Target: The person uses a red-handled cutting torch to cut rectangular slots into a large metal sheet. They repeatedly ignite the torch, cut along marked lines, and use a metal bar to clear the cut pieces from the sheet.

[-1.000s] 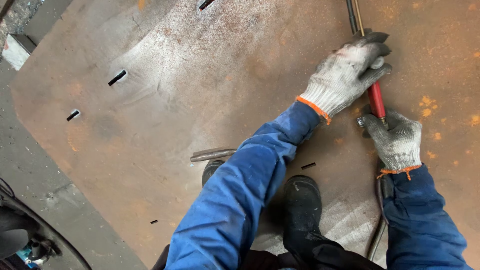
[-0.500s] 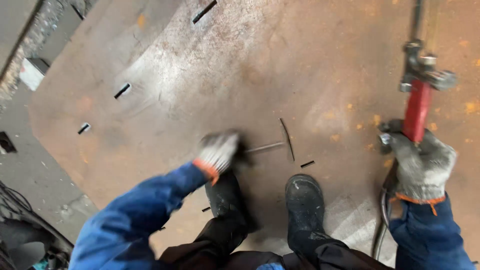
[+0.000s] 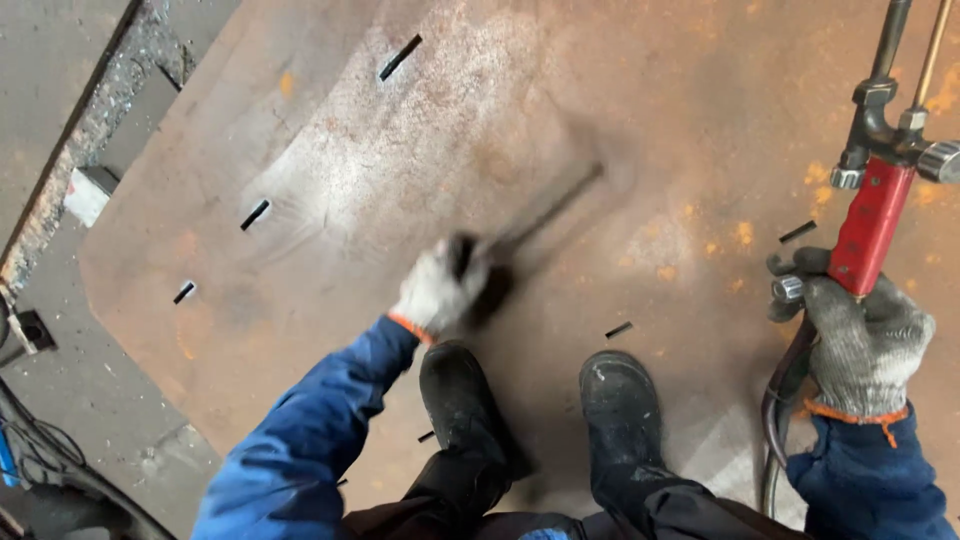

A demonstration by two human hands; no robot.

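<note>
My left hand (image 3: 440, 290), in a grey knit glove with an orange cuff, grips one end of a thin dark metal rod (image 3: 545, 212) that is blurred with motion over the rusty steel plate (image 3: 400, 130). My right hand (image 3: 865, 340), gloved the same way, holds the red handle of a cutting torch (image 3: 868, 225) upright at the right edge. The torch's metal tubes run up out of view, and its hoses (image 3: 780, 400) hang down past my wrist. Both sleeves are blue.
My two black boots (image 3: 460, 400) (image 3: 620, 410) stand on the plate near the bottom. Narrow slots (image 3: 255, 213) (image 3: 400, 57) are cut through the plate. Small dark metal offcuts (image 3: 797, 232) (image 3: 619, 329) lie near the torch. Concrete floor and cables (image 3: 40, 450) lie to the left.
My left hand left the torch, reached down to the plate by my boot, took up the thin rod and now swings it upward. The torch stays in my right hand.
</note>
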